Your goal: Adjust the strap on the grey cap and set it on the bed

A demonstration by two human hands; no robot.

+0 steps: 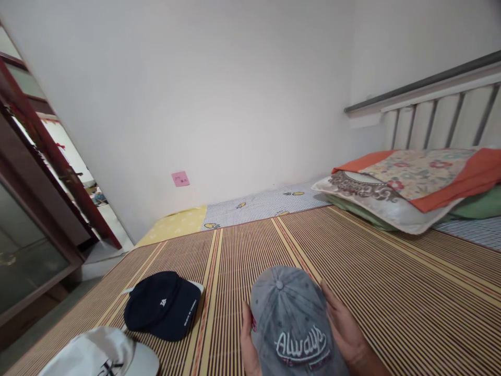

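A grey-blue baseball cap (291, 318) with raised white lettering "Always" is between my two hands, its crown facing up. My left hand (249, 342) grips the cap's left side, with only part of the fingers in sight. On the opposite side, my right hand (346, 329) presses against the cap with fingers along its edge. The cap's brim runs below the picture's bottom edge. To the left, a navy baseball cap (156, 303) with a small white logo rests on the striped mat (238, 261). Nearer, a white cap (97, 350) with dark letters is partly cut off.
Stacked pillows (426, 172) with orange and floral covers lie at the right, below a white radiator (442, 117). A pale wall (242, 94) with a pink note (180, 178) bounds the bed's far side. A dark red door frame (58, 146) stands at left.
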